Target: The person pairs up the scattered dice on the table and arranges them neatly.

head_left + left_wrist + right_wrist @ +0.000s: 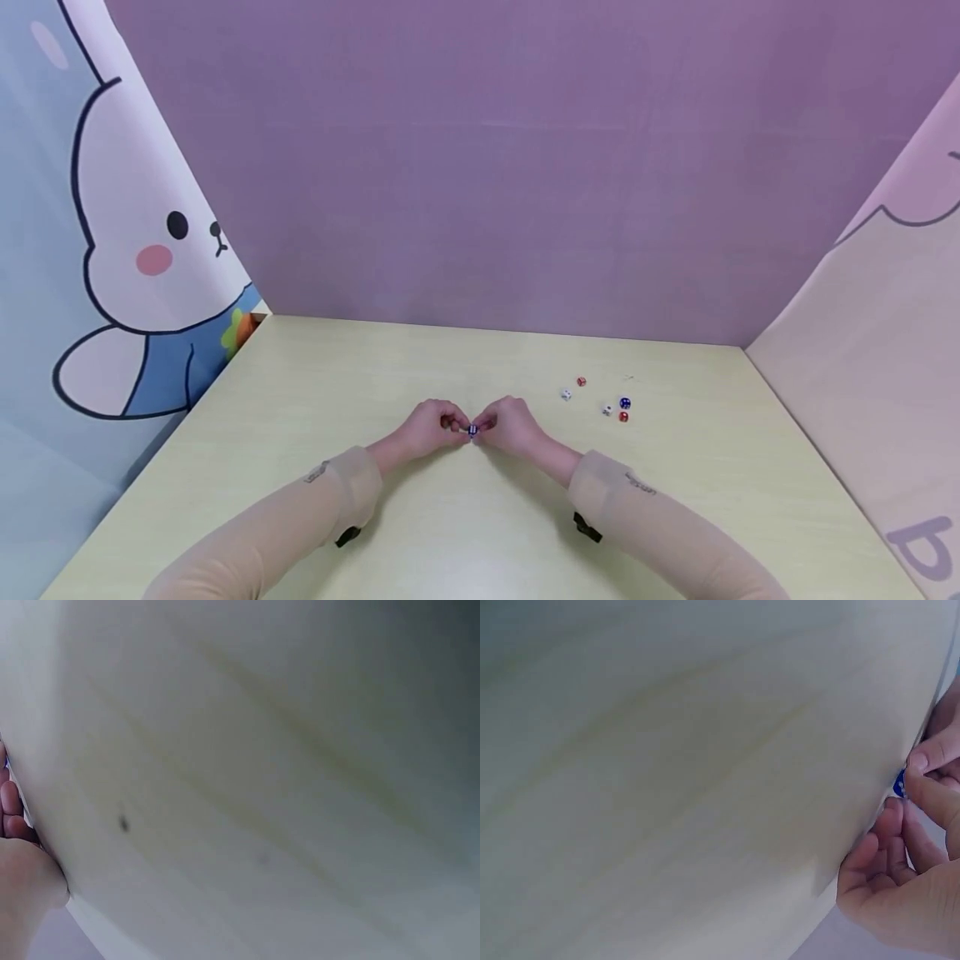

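In the head view a blue die (pixel 472 431) with white pips sits between the fingertips of both hands, low over the table. From the left, the left hand (pixel 432 427) pinches at it with thumb and forefinger, the other fingers curled. The right hand (pixel 513 427) holds it from the opposite side. The right wrist view shows part of the blue die (pixel 900 783) among the fingertips, with the right hand (pixel 904 889) curled below. Only an edge of the left hand (pixel 26 874) appears in the left wrist view, so its grip is hidden there.
Right of the hands lie loose dice on the pale table (pixel 465 533): a red die (pixel 581 381), a white die (pixel 566 394), another white die (pixel 607 409), a blue die (pixel 626 403) and a red die (pixel 623 417). A purple panel (pixel 480 183) rises behind the table; printed cloths flank it.
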`<state>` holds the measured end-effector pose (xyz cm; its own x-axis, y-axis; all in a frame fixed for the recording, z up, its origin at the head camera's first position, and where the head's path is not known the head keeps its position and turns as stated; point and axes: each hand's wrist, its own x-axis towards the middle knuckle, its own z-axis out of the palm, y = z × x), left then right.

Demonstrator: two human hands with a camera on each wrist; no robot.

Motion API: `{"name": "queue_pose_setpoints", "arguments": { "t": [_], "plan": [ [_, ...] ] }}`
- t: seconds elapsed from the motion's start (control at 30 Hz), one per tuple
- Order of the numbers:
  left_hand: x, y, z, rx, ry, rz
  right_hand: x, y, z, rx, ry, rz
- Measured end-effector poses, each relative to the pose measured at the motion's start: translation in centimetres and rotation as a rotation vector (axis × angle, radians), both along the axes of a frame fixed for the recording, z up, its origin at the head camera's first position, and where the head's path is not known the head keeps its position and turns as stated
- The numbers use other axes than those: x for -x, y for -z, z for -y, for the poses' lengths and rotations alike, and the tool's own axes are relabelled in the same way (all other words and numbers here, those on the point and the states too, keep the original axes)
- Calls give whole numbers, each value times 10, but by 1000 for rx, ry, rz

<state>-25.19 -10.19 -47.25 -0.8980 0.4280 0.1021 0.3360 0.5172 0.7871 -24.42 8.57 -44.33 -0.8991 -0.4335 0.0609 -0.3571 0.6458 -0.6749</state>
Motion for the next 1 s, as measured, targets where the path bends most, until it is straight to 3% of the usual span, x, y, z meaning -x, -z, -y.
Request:
{"name": "queue_pose_setpoints", "arguments": {
  "t": [0.3,0.53,0.7,0.87,1.0],
  "plan": [
    [3,2,-1,10,1,29,3,-11,-63,60,67,64],
    [4,3,0,-4,-13,57,21,-20,-140,25,167,-9],
    [6,5,-1,6,-7,39,33,-22,-189,-20,237,-77],
    [7,6,0,11,-14,51,41,-16,-218,-93,283,-143],
    [8,5,-1,13,-14,56,43,-8,-229,-130,275,-114]
  ]
}}
